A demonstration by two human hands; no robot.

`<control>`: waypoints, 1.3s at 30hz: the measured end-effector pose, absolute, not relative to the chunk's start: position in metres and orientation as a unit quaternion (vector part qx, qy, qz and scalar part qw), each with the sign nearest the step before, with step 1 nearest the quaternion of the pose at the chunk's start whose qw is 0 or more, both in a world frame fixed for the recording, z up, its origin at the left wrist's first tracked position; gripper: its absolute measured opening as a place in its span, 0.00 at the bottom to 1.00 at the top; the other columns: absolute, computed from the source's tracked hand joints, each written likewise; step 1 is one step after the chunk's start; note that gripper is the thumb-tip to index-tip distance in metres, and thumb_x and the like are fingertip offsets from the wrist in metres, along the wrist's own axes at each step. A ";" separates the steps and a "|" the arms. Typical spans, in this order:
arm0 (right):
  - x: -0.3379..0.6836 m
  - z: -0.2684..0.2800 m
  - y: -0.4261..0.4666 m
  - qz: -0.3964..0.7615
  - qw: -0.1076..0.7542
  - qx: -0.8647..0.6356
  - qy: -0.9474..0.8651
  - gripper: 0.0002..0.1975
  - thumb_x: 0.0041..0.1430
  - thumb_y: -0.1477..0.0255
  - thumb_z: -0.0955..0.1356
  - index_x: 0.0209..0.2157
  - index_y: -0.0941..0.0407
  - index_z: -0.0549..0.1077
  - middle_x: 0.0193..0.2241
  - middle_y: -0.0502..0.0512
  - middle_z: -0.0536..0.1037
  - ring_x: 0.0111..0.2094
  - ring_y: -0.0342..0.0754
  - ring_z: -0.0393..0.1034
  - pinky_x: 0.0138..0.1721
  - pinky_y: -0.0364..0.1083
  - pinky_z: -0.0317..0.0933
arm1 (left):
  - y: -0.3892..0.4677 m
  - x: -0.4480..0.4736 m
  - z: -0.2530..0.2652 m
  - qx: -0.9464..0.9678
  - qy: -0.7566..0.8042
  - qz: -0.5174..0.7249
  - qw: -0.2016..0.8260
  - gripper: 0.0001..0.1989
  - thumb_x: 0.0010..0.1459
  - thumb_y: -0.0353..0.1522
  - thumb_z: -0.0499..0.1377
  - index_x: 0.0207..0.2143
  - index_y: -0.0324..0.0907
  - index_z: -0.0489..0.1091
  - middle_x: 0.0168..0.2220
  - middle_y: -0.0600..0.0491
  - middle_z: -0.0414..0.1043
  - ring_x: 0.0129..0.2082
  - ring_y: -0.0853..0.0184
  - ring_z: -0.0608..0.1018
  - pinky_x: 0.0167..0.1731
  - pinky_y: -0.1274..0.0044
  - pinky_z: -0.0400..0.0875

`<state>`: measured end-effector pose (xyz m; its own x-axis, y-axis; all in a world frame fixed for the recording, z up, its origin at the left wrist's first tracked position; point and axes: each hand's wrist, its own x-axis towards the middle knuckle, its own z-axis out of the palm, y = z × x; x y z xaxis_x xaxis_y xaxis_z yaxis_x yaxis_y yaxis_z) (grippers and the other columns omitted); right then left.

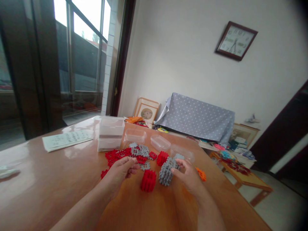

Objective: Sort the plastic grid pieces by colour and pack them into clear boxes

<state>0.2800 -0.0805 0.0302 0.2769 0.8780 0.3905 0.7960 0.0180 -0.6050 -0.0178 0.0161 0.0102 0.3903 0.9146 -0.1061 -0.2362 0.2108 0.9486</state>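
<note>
My left hand [124, 166] hovers by a heap of flat red interlocking pieces [116, 155], thumb and fingertips pinched together; whatever may be between them is hidden. Grey flat pieces [141, 150] lie on the same heap. At the right, my right hand [186, 173] has its thumb and fingers closed at the near right side of a grey block of stacked interlocking pieces [166, 171]. Between the hands, nearer to me, stands a red block of stacked pieces [148, 181]. A second red block [162, 158] sits just behind the grey one.
Clear plastic boxes [160, 142] and a taller translucent container [111, 131] stand behind the heap. Papers [67, 140] lie at the left of the wooden table [72, 170]. Orange pieces [201, 174] are beyond my right hand, near the table's right edge.
</note>
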 end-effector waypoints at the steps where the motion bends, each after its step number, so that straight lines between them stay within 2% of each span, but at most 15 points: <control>1: 0.282 0.026 -0.079 0.055 0.387 -0.700 -0.598 0.20 0.54 0.64 0.71 0.48 0.56 0.76 0.46 0.57 0.77 0.47 0.53 0.72 0.50 0.52 0.65 | 0.017 -0.018 0.009 0.475 0.364 0.416 0.685 0.20 0.54 0.48 0.65 0.35 0.41 0.69 0.35 0.49 0.80 0.30 0.69 0.76 0.33 0.77 0.63; 7: 0.288 0.017 -0.076 0.062 0.377 -0.708 -0.594 0.20 0.53 0.64 0.72 0.47 0.57 0.77 0.45 0.58 0.77 0.46 0.54 0.73 0.50 0.53 0.66 | 0.020 -0.017 0.002 0.500 0.370 0.401 0.672 0.20 0.57 0.49 0.63 0.36 0.41 0.69 0.35 0.49 0.79 0.30 0.69 0.74 0.33 0.77 0.63; 15: 0.287 0.018 -0.075 0.080 0.362 -0.705 -0.605 0.19 0.54 0.64 0.72 0.47 0.58 0.77 0.44 0.58 0.76 0.47 0.54 0.72 0.51 0.53 0.65 | 0.019 -0.015 0.005 0.500 0.387 0.403 0.662 0.21 0.54 0.50 0.64 0.35 0.41 0.69 0.33 0.50 0.79 0.29 0.69 0.74 0.30 0.77 0.61; 22: 0.287 0.014 -0.074 0.092 0.357 -0.704 -0.607 0.22 0.55 0.63 0.72 0.50 0.58 0.76 0.45 0.60 0.76 0.49 0.55 0.72 0.52 0.53 0.64 | 0.020 -0.015 0.006 0.501 0.392 0.399 0.660 0.22 0.52 0.50 0.65 0.34 0.41 0.70 0.33 0.50 0.79 0.29 0.68 0.75 0.30 0.77 0.61; 28: 0.289 0.014 -0.075 0.103 0.372 -0.706 -0.594 0.26 0.55 0.60 0.72 0.53 0.57 0.76 0.48 0.61 0.76 0.49 0.56 0.72 0.53 0.53 0.65 | 0.024 -0.017 0.000 0.509 0.387 0.399 0.657 0.21 0.56 0.50 0.63 0.36 0.41 0.70 0.34 0.51 0.79 0.30 0.69 0.75 0.32 0.77 0.62; 34: 0.291 0.011 -0.075 0.104 0.400 -0.699 -0.584 0.22 0.56 0.59 0.70 0.49 0.56 0.78 0.45 0.60 0.78 0.48 0.56 0.74 0.51 0.54 0.67 | 0.031 -0.023 0.001 0.503 0.395 0.426 0.640 0.22 0.54 0.49 0.65 0.36 0.40 0.70 0.34 0.49 0.79 0.30 0.69 0.74 0.32 0.77 0.63; 39: 0.290 0.006 -0.072 0.105 0.398 -0.693 -0.593 0.22 0.57 0.60 0.70 0.50 0.56 0.78 0.44 0.59 0.78 0.47 0.55 0.74 0.51 0.53 0.66 | 0.037 -0.029 0.002 0.498 0.400 0.450 0.624 0.20 0.54 0.48 0.65 0.34 0.40 0.68 0.32 0.51 0.78 0.29 0.71 0.73 0.31 0.79 0.62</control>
<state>0.2899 -0.0718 0.0059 0.2755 0.9042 0.3265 0.7379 0.0188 -0.6747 -0.0287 0.0374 0.0023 0.2746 0.9603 -0.0503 -0.1638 0.0983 0.9816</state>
